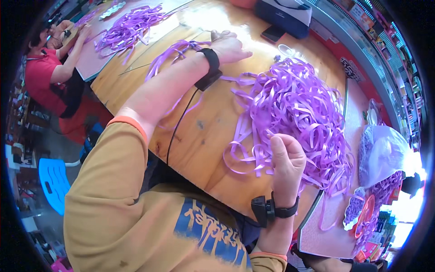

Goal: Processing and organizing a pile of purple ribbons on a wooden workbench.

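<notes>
A big tangled heap of shiny purple ribbons (pixel 294 99) lies on the wooden table in front of me. At its near edge my right hand (pixel 288 158) is closed, thumb against fingers, with what looks like a ribbon end at the tip of the pinch. My left hand (pixel 229 47) reaches across the table, its fingers apart and nothing visible in them. Just left of it, a smaller bunch of purple ribbons (pixel 174 51) runs partly behind my left forearm. Each wrist wears a black band with a small box.
A person in a red top (pixel 47 77) works at the far left by another purple ribbon pile (pixel 131 29). A dark bag (pixel 285 16) and a phone (pixel 273 33) sit at the back. At right are a plastic bag (pixel 385 152) and a small purple-filled dish (pixel 353 208).
</notes>
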A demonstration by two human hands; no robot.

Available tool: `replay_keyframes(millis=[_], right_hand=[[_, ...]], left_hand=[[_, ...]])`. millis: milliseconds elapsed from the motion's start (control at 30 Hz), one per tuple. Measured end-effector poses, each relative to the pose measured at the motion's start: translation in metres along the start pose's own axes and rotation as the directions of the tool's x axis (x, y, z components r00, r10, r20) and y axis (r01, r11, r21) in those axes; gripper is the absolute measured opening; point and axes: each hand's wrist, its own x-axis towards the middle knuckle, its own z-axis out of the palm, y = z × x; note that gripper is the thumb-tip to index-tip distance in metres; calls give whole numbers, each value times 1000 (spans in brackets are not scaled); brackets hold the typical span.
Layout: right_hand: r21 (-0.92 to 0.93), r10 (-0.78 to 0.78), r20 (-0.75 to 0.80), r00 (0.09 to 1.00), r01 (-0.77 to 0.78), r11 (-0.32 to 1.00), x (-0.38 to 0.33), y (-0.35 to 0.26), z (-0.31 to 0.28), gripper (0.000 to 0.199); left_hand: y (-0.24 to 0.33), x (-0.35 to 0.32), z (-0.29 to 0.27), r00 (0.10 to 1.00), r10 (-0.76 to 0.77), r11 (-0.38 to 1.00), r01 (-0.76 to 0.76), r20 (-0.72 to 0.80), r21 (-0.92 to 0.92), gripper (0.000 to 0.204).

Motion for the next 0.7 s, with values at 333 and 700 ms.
replay_keyframes(millis=[333,700], right_hand=[[34,5,-101,995,-1,999,3,0,-1,8],[-29,-51,-36,998,50,998,-3,2,2,4]], left_hand=[[46,-85,-67,951,299,448,-217,-83,-867,22],[72,-164,-57,836,535,121,70,125,-990,20]])
